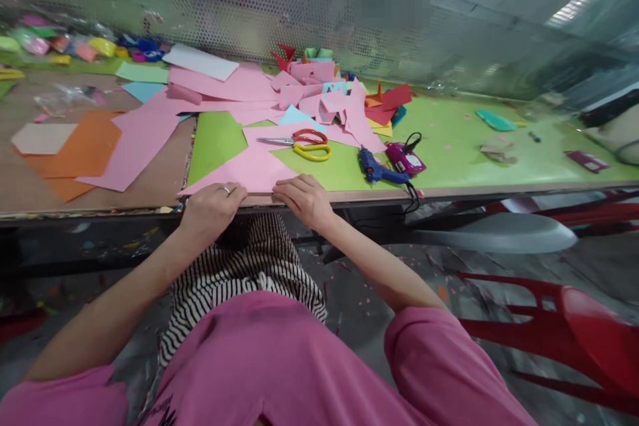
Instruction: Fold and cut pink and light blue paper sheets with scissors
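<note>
A folded-looking sheet of pink paper (244, 170) lies at the front edge of the bench, its pointed top towards the scissors. My left hand (213, 208), with a ring on one finger, is closed on the near edge of this paper at the left. At the same edge, further right, my right hand (305, 201) pinches the paper with its fingers together. My thumbs are mostly hidden. Just beyond the paper rest scissors (304, 144) with one red and one yellow handle loop. To the right of my right hand lies a blue glue gun (382, 170).
Pink sheets and cut pieces (219, 83) are heaped behind the scissors. Orange paper (82, 150) lies left. A purple box (407, 158) with a cable sits beside the glue gun. A perforated metal panel (239, 6) bounds the bench behind. A red chair (589, 326) stands at right.
</note>
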Demonstrator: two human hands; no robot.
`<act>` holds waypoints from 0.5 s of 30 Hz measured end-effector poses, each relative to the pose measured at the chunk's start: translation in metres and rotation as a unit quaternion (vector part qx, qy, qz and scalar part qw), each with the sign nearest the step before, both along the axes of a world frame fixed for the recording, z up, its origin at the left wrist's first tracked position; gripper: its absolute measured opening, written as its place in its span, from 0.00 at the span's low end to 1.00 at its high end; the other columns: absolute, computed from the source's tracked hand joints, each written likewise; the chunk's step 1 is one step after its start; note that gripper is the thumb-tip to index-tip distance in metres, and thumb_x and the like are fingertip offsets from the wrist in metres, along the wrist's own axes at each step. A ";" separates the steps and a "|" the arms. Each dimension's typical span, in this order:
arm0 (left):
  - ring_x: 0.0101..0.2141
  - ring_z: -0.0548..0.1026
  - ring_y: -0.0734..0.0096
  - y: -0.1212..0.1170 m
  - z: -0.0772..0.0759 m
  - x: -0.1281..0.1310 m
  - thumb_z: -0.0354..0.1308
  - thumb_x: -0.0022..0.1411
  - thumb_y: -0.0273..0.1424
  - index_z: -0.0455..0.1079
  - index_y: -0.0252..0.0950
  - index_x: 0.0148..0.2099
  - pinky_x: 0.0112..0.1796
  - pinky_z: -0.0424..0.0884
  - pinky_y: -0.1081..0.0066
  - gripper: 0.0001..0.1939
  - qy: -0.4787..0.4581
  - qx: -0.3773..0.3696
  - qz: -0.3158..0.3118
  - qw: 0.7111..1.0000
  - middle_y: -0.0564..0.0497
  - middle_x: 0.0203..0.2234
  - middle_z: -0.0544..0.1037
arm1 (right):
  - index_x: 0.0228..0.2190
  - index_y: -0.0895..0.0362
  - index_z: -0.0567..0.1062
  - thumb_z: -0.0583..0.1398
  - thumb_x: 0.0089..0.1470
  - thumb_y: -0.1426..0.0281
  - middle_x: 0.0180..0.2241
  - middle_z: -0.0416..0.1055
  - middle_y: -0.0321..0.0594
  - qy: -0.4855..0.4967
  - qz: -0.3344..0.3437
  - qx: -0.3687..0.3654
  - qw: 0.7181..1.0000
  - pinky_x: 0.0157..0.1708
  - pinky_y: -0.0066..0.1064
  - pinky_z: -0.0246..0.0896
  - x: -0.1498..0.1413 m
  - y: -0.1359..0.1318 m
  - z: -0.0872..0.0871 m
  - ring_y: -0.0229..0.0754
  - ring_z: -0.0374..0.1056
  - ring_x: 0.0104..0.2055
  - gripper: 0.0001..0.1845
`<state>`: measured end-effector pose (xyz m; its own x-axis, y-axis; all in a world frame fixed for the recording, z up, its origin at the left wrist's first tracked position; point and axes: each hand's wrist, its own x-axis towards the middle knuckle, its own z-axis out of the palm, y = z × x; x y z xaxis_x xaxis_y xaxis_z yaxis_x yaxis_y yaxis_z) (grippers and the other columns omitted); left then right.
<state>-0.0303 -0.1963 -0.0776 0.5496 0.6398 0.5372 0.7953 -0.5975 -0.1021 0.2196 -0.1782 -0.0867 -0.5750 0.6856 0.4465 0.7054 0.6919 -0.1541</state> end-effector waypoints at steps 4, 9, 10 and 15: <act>0.30 0.77 0.62 -0.001 -0.001 0.000 0.51 0.70 0.22 0.73 0.37 0.37 0.29 0.63 0.67 0.12 0.008 0.002 0.006 1.000 0.47 0.30 0.80 | 0.43 0.55 0.81 0.56 0.69 0.65 0.45 0.82 0.43 -0.002 -0.003 -0.001 1.000 0.46 0.37 0.60 0.000 0.000 -0.001 0.44 0.72 0.45 0.14; 0.29 0.77 0.62 0.000 0.006 0.000 0.50 0.70 0.22 0.73 0.36 0.36 0.27 0.61 0.66 0.13 0.037 0.027 0.009 0.999 0.47 0.27 0.79 | 0.43 0.55 0.81 0.55 0.70 0.65 0.45 0.82 0.42 -0.012 0.005 0.009 1.000 0.46 0.37 0.58 0.000 0.002 0.003 0.44 0.72 0.45 0.14; 0.29 0.77 0.62 0.001 0.007 0.001 0.50 0.70 0.22 0.74 0.36 0.36 0.27 0.61 0.66 0.13 0.048 0.032 0.009 0.998 0.46 0.27 0.78 | 0.43 0.55 0.81 0.55 0.70 0.65 0.45 0.82 0.42 -0.022 0.004 0.012 1.000 0.45 0.37 0.58 0.001 0.002 0.004 0.45 0.71 0.45 0.15; 0.31 0.77 0.61 0.003 0.009 0.003 0.49 0.70 0.23 0.74 0.36 0.36 0.28 0.61 0.67 0.14 0.066 0.010 0.015 0.998 0.46 0.27 0.78 | 0.42 0.56 0.80 0.54 0.70 0.66 0.43 0.82 0.43 -0.054 0.002 0.024 0.998 0.43 0.38 0.55 0.001 0.001 0.008 0.46 0.70 0.44 0.15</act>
